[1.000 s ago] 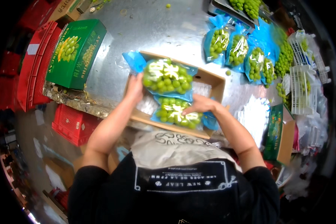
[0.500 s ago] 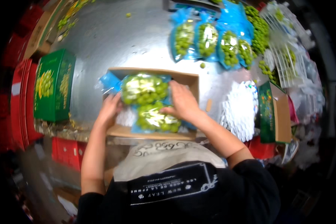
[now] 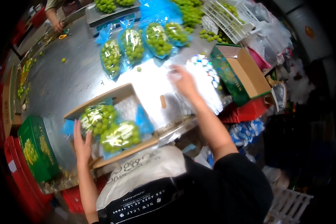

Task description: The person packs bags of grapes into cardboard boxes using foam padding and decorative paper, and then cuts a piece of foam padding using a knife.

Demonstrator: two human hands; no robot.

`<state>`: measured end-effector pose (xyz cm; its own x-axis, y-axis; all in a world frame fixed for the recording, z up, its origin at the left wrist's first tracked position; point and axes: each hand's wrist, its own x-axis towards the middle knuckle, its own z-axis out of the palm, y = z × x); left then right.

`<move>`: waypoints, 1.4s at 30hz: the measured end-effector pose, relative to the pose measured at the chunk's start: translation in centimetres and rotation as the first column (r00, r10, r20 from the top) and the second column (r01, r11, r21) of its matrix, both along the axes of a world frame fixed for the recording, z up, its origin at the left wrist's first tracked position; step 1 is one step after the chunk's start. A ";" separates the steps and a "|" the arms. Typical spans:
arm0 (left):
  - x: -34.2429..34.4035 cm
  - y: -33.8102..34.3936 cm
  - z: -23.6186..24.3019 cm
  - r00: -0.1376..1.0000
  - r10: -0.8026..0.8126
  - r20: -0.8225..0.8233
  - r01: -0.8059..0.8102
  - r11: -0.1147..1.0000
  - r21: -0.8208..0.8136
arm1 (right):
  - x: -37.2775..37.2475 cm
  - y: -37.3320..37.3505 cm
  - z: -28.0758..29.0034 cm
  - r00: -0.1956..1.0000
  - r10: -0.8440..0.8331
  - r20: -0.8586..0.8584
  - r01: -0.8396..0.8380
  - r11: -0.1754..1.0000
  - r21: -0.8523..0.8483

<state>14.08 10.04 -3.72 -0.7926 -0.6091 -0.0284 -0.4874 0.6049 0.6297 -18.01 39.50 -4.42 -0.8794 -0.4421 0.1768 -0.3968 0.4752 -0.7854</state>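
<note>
Green-grape bags (image 3: 120, 139), two, lie inside the cardboard box (image 3: 122, 92); four filled bags (image 3: 132, 44) lie outside. Left hand (image 3: 82, 143) spread at the box's edge; blurred right hand (image 3: 182, 81), cannot tell.

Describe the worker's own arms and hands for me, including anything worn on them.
The left hand and right hand wear no gloves. The left forearm and right forearm are uncovered, with no watch or band visible. A loose, short black sleeve covers the upper right arm. The right hand is blurred, hiding finer detail.
</note>
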 end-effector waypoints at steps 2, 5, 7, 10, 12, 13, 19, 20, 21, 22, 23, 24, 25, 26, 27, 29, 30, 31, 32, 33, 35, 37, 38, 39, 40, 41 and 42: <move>1.2 0.7 0.1 0.998 0.033 -0.048 -0.035 0.998 -0.043 | -4.2 7.2 1.1 0.892 -0.424 -0.154 0.447 0.788 0.424; 0.6 1.8 0.0 0.994 -0.048 -0.103 0.043 0.998 -0.053 | -9.1 20.3 -4.6 0.794 -0.608 0.027 0.380 0.531 0.757; 1.0 2.6 0.5 0.992 -0.058 -0.115 0.050 0.996 -0.067 | -9.2 19.6 -5.7 0.691 -0.646 0.324 0.366 0.699 0.615; -0.5 3.9 1.8 0.979 -0.104 -0.174 0.092 0.993 -0.078 | -9.9 20.4 -8.3 0.420 -0.454 0.786 0.667 0.742 0.073; -0.9 4.4 2.7 0.975 -0.104 -0.197 0.090 0.993 -0.078 | -9.3 17.3 -8.1 0.373 -0.043 0.927 0.795 0.530 -0.296; -1.1 4.6 3.1 0.973 -0.115 -0.199 0.101 0.992 -0.079 | -9.1 16.0 -7.4 0.481 -0.077 0.874 0.753 0.546 -0.367; -2.2 6.2 5.7 0.950 -0.189 -0.249 0.164 0.979 -0.120 | -7.2 8.7 3.0 0.978 -0.202 0.054 0.208 0.908 -0.364; -2.4 6.4 6.1 0.946 -0.198 -0.257 0.170 0.977 -0.130 | -6.0 7.5 6.1 0.988 -0.138 0.064 0.152 0.907 -0.393; -2.7 6.5 6.5 0.940 -0.213 -0.268 0.181 0.974 -0.139 | -5.1 6.6 8.1 0.992 -0.038 0.123 0.101 0.820 -0.564; -3.1 6.7 7.0 0.934 -0.225 -0.278 0.190 0.970 -0.149 | -4.4 5.7 9.5 0.984 0.076 0.164 0.065 0.697 -0.714; -3.7 7.1 7.7 0.930 -0.224 -0.291 0.189 0.971 -0.144 | -4.2 5.5 10.7 0.968 0.178 0.174 0.020 0.642 -0.767; -4.3 7.3 8.1 0.916 -0.250 -0.314 0.215 0.966 -0.140 | -3.4 4.8 12.0 0.961 0.210 0.179 0.021 0.590 -0.807; -4.8 7.3 8.4 0.901 -0.275 -0.337 0.241 0.961 -0.138 | -3.8 4.5 12.0 0.955 0.227 0.190 0.031 0.561 -0.827; -5.4 7.4 8.7 0.883 -0.302 -0.358 0.271 0.953 -0.135 | -4.2 4.5 11.9 0.949 0.240 0.202 0.045 0.533 -0.845; -6.0 7.5 8.7 0.852 -0.338 -0.400 0.313 0.941 -0.128 | -4.4 4.3 12.0 0.933 0.270 0.239 0.068 0.518 -0.853; -7.0 8.1 9.3 0.823 -0.374 -0.427 0.372 0.924 -0.090 | -4.4 3.9 12.0 0.893 0.327 0.309 0.118 0.493 -0.862; -7.3 8.4 9.6 0.814 -0.385 -0.435 0.396 0.916 -0.070 | -3.8 3.2 11.9 0.856 0.387 0.342 0.131 0.478 -0.869; -7.7 8.6 9.8 0.819 -0.364 -0.444 0.415 0.910 0.019 | -2.8 2.3 11.9 0.815 0.445 0.372 0.146 0.464 -0.874; -8.1 8.7 9.9 0.822 -0.345 -0.453 0.434 0.894 0.109 | -1.7 1.5 11.9 0.770 0.498 0.399 0.163 0.451 -0.878; -8.6 8.9 9.9 0.825 -0.325 -0.462 0.454 0.869 0.199 | -0.5 1.1 12.0 0.689 0.565 0.453 0.204 0.448 -0.870; -9.9 9.7 9.9 0.809 -0.200 -0.553 0.425 0.849 0.314 | -0.2 0.7 9.3 0.548 0.638 0.541 0.273 0.474 -0.837; -10.7 8.7 8.6 0.772 -0.120 -0.624 0.425 0.828 0.367 | 1.6 0.0 8.0 0.456 0.668 0.589 0.281 0.520 -0.807; -11.3 8.0 8.1 0.764 -0.063 -0.642 0.446 0.771 0.454 | 1.8 -0.2 6.6 0.453 0.640 0.621 0.292 0.551 -0.782; -11.8 7.3 7.6 0.758 -0.001 -0.652 0.462 0.707 0.536 | 2.3 -0.3 6.2 0.460 0.610 0.645 0.259 0.603 -0.755; -11.8 7.0 7.5 0.753 0.063 -0.655 0.477 0.633 0.609 | 2.8 -0.3 5.8 0.468 0.580 0.667 0.225 0.652 -0.724; -11.7 7.5 8.7 0.768 0.191 -0.612 0.481 0.459 0.747 | 3.0 0.0 5.6 0.473 0.592 0.653 0.146 0.678 -0.720; -11.6 7.0 8.4 0.783 0.177 -0.596 0.489 0.416 0.766 | 3.2 -0.2 5.3 0.456 0.606 0.652 0.192 0.648 -0.737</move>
